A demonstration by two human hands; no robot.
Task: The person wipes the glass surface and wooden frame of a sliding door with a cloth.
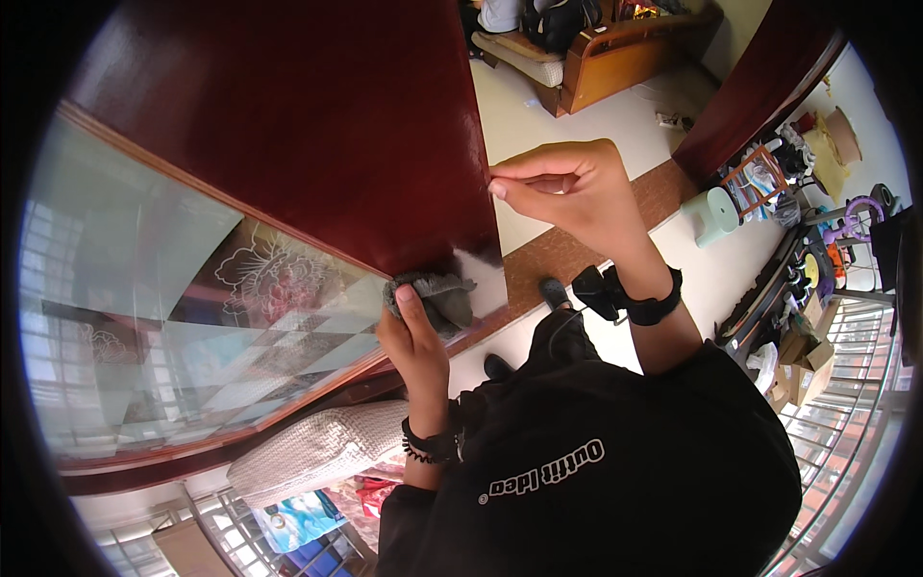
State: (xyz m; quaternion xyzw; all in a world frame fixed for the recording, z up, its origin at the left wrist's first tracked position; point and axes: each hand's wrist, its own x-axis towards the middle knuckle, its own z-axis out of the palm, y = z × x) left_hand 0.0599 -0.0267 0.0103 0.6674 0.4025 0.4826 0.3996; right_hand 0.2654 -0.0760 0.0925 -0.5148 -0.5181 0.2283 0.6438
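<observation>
My left hand [417, 339] grips a grey fluffy cloth [448, 306], thumb on top, and presses it against the lower part of a glossy dark red wooden panel [310, 137] beside a doorway. The cloth sits at the corner where the brown wooden trim [252, 195] of a glass pane [173, 303] meets the panel. White flower outlines and reflections show in the glass. My right hand [577, 187] is raised at the panel's right edge, thumb and index fingertips pinched together there. Whether anything thin lies between those fingertips is too small to tell.
A brown stone threshold [541, 256] crosses the doorway. Beyond it stands a wooden sofa [613, 65] with a seated person [501, 14] partly in view. On the right are a pale green stool [710, 216], exercise equipment [854, 223] and cardboard boxes [804, 368]. A wrapped woven roll [324, 447] lies lower left.
</observation>
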